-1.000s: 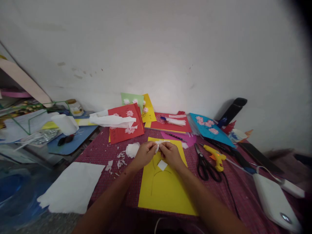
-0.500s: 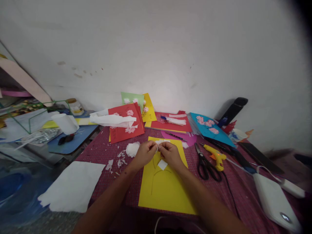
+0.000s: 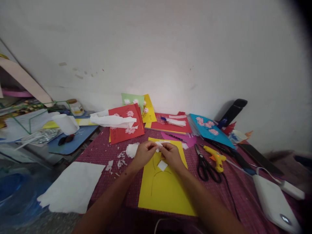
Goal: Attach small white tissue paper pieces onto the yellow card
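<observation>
Above a yellow sheet of paper (image 3: 168, 191) with thin curved pencil or pen lines, my left hand (image 3: 145, 152) and my right hand (image 3: 172, 155) meet fingertip to fingertip. Both are closed in a pinch on a small piece of white tissue paper (image 3: 158, 148). A white paper square (image 3: 162, 165) lies on the yellow sheet just below my fingers. More white pieces show behind my hands at the top of the sheet. To the left of my left hand is a pile of white paper pieces (image 3: 132, 150), with torn scraps (image 3: 121, 160) beside it.
Black-handled scissors (image 3: 204, 165) and a yellow glue gun (image 3: 215, 156) lie at right, near a white power bank (image 3: 275, 200). Red cards (image 3: 125, 125) and a blue card (image 3: 207, 128) with pink paper flowers stand behind. A large white sheet (image 3: 73, 185) hangs over the left edge.
The white tissue piece between my fingertips shows more widely than before. My hands have barely shifted; the yellow sheet and tools stay where they were.
</observation>
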Tool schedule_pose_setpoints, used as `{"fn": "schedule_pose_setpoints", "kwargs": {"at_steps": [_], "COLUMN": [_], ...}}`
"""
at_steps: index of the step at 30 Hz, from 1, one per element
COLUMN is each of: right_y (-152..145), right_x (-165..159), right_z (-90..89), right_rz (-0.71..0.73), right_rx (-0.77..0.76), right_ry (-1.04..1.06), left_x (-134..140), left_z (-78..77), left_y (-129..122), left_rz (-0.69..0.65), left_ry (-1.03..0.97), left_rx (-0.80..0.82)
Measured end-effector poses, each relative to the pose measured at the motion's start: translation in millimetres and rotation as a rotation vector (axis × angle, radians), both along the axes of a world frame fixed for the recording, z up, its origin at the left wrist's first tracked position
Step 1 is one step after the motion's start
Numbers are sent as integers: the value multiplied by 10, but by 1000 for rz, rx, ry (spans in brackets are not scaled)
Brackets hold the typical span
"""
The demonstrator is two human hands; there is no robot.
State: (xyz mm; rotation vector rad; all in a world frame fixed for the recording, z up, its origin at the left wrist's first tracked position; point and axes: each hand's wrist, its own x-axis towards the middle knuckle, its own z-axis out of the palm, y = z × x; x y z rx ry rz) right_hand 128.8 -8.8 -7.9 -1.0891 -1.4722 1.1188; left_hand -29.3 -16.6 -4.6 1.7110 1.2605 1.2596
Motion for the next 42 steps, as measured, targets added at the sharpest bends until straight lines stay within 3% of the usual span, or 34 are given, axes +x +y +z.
{"fn": "schedule_pose_setpoints", "kwargs": {"at_steps": [6,12,17,23,31,42], "right_y": [29,18,23,22,-12,-7], "right_x": [10,17,15,27,41,17], "right_z": [-34,-1,7,33,18,-15], "right_rz": [-23,-8,5,-90,-3,59], "right_rx": [0,13,20,26,56,25], "right_ry": [-9,14,21,121,46,-19], "left_x": [26,12,-4,-3,-11,9], "left_z": [-40,1,4,27,-7,68], "left_y": [39,22,19,15,31,-16], "left_rz": [-52,-130,-85,-21,37,121], "left_ry": [-249,-244,-202,-169,-120,8], "left_rx": [-149,-261,-250,-211,-147,-66]}}
